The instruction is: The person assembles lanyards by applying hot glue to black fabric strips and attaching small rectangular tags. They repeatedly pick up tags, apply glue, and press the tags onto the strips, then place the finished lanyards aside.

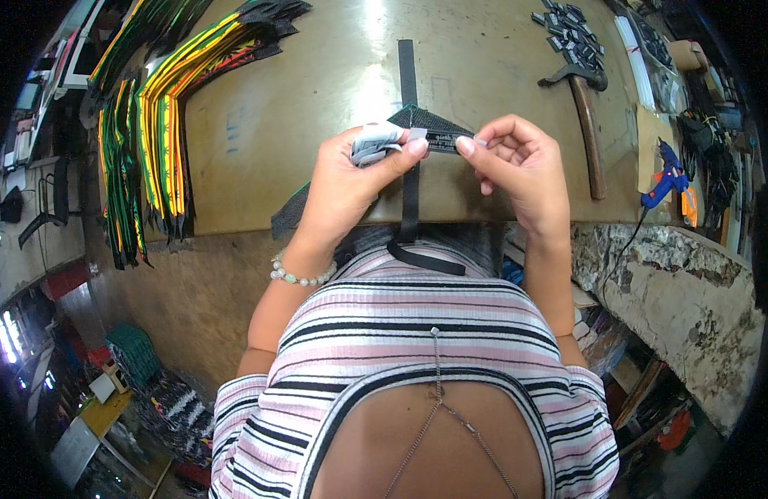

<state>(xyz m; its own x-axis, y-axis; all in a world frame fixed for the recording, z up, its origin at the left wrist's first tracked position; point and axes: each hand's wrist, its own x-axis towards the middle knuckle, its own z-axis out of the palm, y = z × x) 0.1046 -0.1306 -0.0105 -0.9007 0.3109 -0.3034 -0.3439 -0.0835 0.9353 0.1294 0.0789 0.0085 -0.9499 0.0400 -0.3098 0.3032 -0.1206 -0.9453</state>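
My left hand (336, 185) is closed, with a curled bunch of small white-grey labels (374, 143) held in its fingers. Its thumb also presses near one end of a small black label (442, 140) with pale print. At the label's other end, the thumb and fingertips of my right hand (524, 173) pinch it. Beneath the hands lies a piece of black mesh fabric (434, 122) with a green edge, its middle partly hidden by them. A flat black strap (407, 66) runs up the table past the fabric, and its near end hangs over the table edge by my waist.
Folded strips in yellow, green, red and black (159, 125) lie at the table's left. Toward the right are a hammer (588, 133), a pile of small black-and-grey pieces (571, 37) and a blue glue gun (668, 176) with its cord hanging down. The table (301, 91) ends before my waist.
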